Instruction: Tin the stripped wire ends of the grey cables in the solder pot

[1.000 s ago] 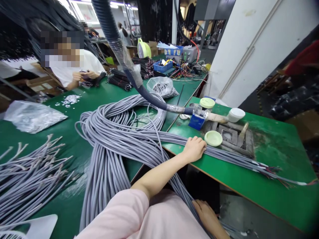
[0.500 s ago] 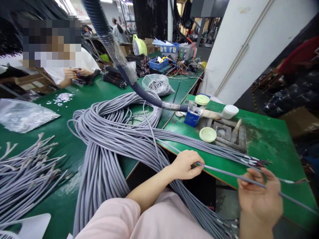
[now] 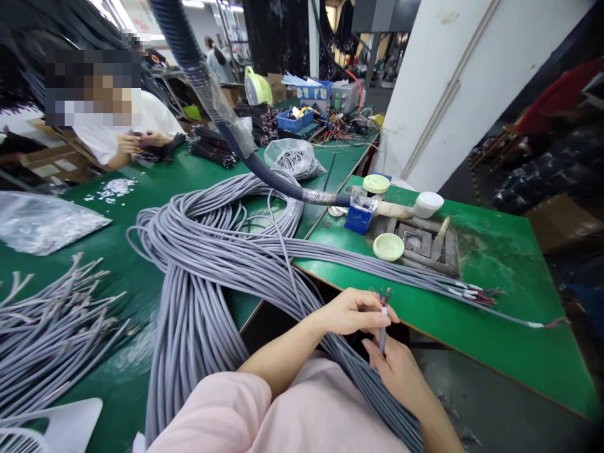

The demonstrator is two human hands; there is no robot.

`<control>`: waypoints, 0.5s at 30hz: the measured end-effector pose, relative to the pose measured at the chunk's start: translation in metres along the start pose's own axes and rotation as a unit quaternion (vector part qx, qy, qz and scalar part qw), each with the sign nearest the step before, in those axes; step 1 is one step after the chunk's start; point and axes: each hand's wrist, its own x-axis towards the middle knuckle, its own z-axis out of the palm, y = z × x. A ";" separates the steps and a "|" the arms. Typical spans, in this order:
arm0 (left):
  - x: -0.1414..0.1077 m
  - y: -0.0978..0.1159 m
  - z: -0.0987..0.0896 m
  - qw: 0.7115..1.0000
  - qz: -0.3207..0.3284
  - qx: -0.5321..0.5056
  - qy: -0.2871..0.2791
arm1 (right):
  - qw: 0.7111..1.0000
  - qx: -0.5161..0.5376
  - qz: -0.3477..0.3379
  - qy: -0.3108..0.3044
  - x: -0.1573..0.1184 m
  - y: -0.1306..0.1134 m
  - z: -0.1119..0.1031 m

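Note:
A grey cable end [image 3: 382, 333] with a white band and spread red and dark wires stands upright between my two hands. My left hand [image 3: 361, 311] pinches it at the white band, just below the bare wires. Lower down, the fingers of my right hand [image 3: 394, 365] are closed round the grey sheath. A large coil of grey cables [image 3: 207, 251] lies to the left of my hands. From it a bundle of cables [image 3: 377, 267] runs right across the green table, ending in white bands and thin coloured wires.
Cut cable pieces [image 3: 61, 333] and a plastic bag [image 3: 51, 220] lie left. A ribbed hose [image 3: 264, 173] arches down to a blue box [image 3: 358, 219] beside a soldering pot [image 3: 415, 242] and small tubs. Across the table a person [image 3: 117, 119] handles dark cables. A white pillar [image 3: 434, 82] rises behind.
My right hand has come left and inward to my left hand. The cable that was stretched between them now shows its wired end upright in my fingers. The view has shifted slightly.

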 end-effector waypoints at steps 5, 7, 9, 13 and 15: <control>-0.002 0.001 0.006 0.994 -0.051 -0.067 0.063 | 0.990 0.035 -0.025 0.133 -0.001 -0.006 -0.012; -0.002 0.000 0.009 0.988 -0.074 -0.109 0.083 | 0.988 0.048 -0.025 0.142 0.000 -0.009 -0.014; -0.002 0.000 0.011 0.982 -0.087 -0.134 0.102 | 0.989 0.055 -0.027 0.133 0.000 -0.010 -0.013; -0.001 0.000 0.014 0.984 -0.079 -0.121 0.108 | 0.986 0.051 -0.017 0.155 0.001 -0.008 -0.013; 0.000 0.000 0.016 0.981 -0.081 -0.131 0.119 | 0.986 0.056 -0.006 0.159 0.002 -0.008 -0.013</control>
